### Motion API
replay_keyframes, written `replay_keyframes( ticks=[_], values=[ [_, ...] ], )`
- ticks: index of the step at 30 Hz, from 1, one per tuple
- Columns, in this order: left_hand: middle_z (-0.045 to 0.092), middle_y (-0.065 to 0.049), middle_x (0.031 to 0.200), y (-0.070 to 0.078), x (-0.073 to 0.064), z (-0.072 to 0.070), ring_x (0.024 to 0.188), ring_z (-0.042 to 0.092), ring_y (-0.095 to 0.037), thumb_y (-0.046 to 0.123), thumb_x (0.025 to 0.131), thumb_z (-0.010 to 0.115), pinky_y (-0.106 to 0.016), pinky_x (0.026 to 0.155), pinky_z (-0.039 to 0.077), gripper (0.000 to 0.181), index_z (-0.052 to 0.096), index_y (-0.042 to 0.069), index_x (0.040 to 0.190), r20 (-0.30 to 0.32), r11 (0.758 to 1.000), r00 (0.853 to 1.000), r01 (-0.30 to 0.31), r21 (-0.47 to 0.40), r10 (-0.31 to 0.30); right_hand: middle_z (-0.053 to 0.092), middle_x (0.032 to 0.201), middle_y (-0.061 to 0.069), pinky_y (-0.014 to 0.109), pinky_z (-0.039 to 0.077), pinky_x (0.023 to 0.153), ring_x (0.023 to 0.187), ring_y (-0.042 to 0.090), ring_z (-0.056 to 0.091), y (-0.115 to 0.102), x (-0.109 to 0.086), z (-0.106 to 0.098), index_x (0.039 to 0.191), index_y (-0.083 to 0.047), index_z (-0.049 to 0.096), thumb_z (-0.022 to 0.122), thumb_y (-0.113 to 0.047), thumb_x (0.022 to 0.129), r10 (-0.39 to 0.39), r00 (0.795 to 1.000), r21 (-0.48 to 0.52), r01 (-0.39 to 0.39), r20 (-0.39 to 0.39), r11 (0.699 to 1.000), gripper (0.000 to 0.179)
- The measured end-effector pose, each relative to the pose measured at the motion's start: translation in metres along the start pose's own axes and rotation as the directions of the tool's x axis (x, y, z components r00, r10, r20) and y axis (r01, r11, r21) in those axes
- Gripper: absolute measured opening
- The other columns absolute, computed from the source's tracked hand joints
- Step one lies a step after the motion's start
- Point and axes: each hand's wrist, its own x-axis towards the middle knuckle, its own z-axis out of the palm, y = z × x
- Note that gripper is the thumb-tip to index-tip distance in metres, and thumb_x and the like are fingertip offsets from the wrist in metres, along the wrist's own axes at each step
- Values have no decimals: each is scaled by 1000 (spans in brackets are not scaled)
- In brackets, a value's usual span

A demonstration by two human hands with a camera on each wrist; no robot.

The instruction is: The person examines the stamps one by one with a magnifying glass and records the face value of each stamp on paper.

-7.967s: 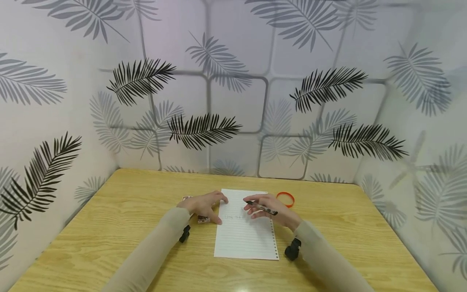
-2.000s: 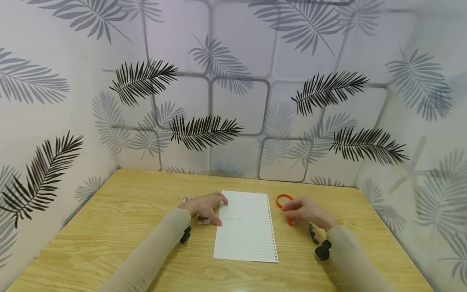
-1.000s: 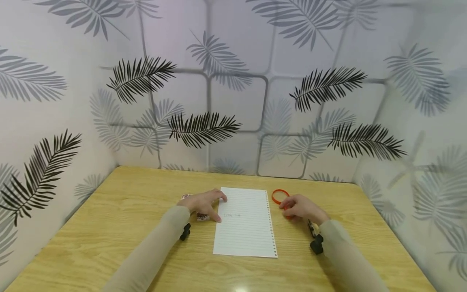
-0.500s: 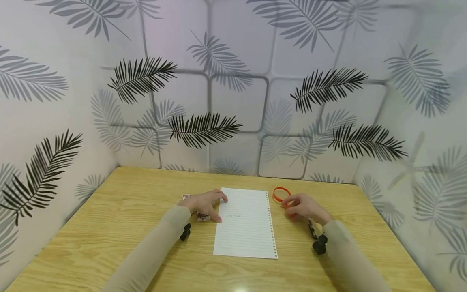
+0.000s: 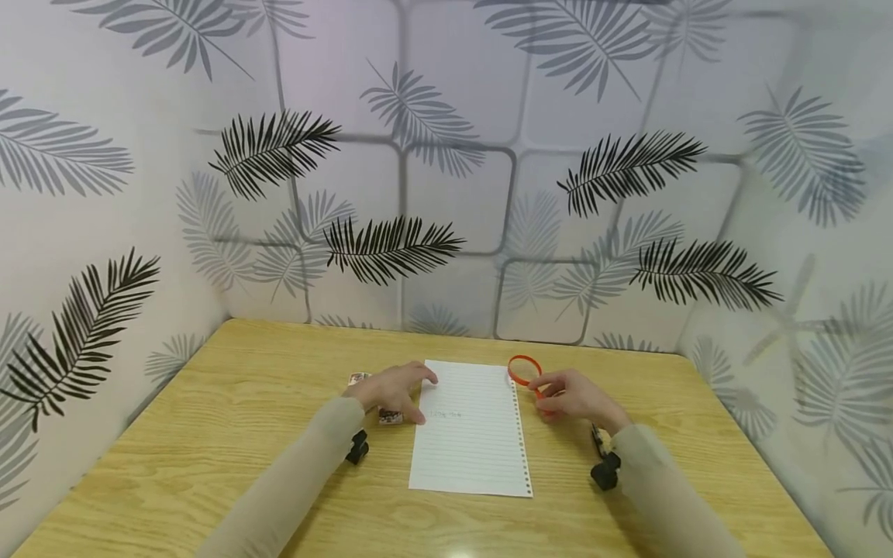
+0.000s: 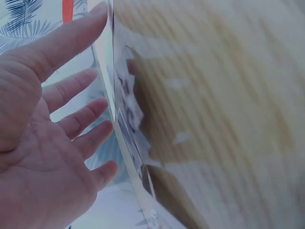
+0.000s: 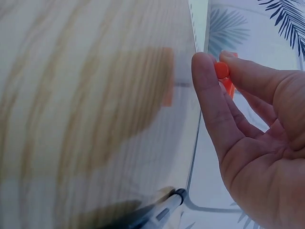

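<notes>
My right hand [image 5: 575, 397] pinches the handle of a red-rimmed magnifying glass [image 5: 512, 377], thumb against fingers. Its round frame reaches over the upper right corner of a lined sheet of paper [image 5: 469, 449]. From the right wrist, the orange handle end [image 7: 221, 70] shows between the fingertips. My left hand [image 5: 392, 389] lies with fingers spread at the paper's left edge and grips nothing. Faint handwriting [image 5: 445, 415] runs across the upper part of the sheet.
A dark pen [image 5: 598, 440] lies by the right wrist, also near the bottom of the right wrist view. A small printed item [image 5: 391, 416] sits partly hidden under the left hand. The wooden table [image 5: 209, 434] meets a leaf-patterned wall behind.
Eight seconds ago my right hand held the pen above the paper; now the pen lies on the table. My right hand has taken the magnifying glass and its frame has shifted left to the sheet's corner.
</notes>
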Motion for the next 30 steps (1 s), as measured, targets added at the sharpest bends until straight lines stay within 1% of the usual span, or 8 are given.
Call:
replay_keyframes(
  ticks=[5,8,13,17,19,21,24,30],
  values=[
    [40,-12,152,-11,-5,-3,134,46,-34,17,86,76,-48,100,45,64,47,12,143,-79,993,997,0,-121,-10,68,97,17,30,58,69,74,14,68,-9,1,6,123,7,63,69,-2,88,-27,1000,-12,27,-5,1000,36],
    [44,-11,149,-15,-11,-8,134,47,-35,15,89,72,-48,100,46,60,46,9,143,-122,987,992,-27,-156,8,67,104,20,30,58,71,77,13,67,-15,1,10,124,7,62,69,-2,88,-25,1000,2,25,-6,1000,38],
    [50,-11,144,-19,-19,-15,136,44,-36,16,92,69,-53,109,38,51,51,7,139,-180,988,984,-40,-146,13,66,116,22,32,59,74,84,15,67,-25,4,16,127,5,62,68,-3,89,0,1000,37,-1,22,999,39],
    [57,-11,135,-23,-25,-19,128,49,-33,12,92,67,-51,107,40,42,58,7,132,-225,988,974,-36,-150,2,66,117,22,34,59,76,86,15,66,-33,8,22,126,4,63,68,-3,90,-10,999,31,8,43,999,37],
    [61,-11,127,-26,-28,-21,120,55,-30,10,91,67,-49,103,43,37,61,5,127,-239,988,971,-53,-142,17,66,117,23,35,59,76,84,15,67,-36,11,25,125,4,64,68,-2,90,-20,999,35,18,49,999,36],
    [65,-10,118,-30,-30,-23,109,59,-25,7,89,67,-45,98,47,31,64,5,121,-243,988,970,-70,-136,35,66,117,24,35,59,75,83,15,67,-40,13,27,125,4,64,68,-2,90,-34,998,38,32,61,999,36],
    [68,-12,106,-37,-34,-27,93,60,-20,3,87,66,-38,86,50,23,68,2,110,-214,985,973,-118,-125,89,65,117,25,36,59,75,81,16,67,-44,16,31,125,4,64,69,-3,89,-55,995,60,50,82,997,36],
    [69,-13,94,-49,-49,-35,80,56,-17,-1,88,67,-31,73,49,13,71,-1,100,-136,974,983,-144,-173,121,64,116,30,37,59,74,82,20,69,-49,18,40,125,7,63,69,-1,89,-116,986,113,103,116,988,37]
  ],
)
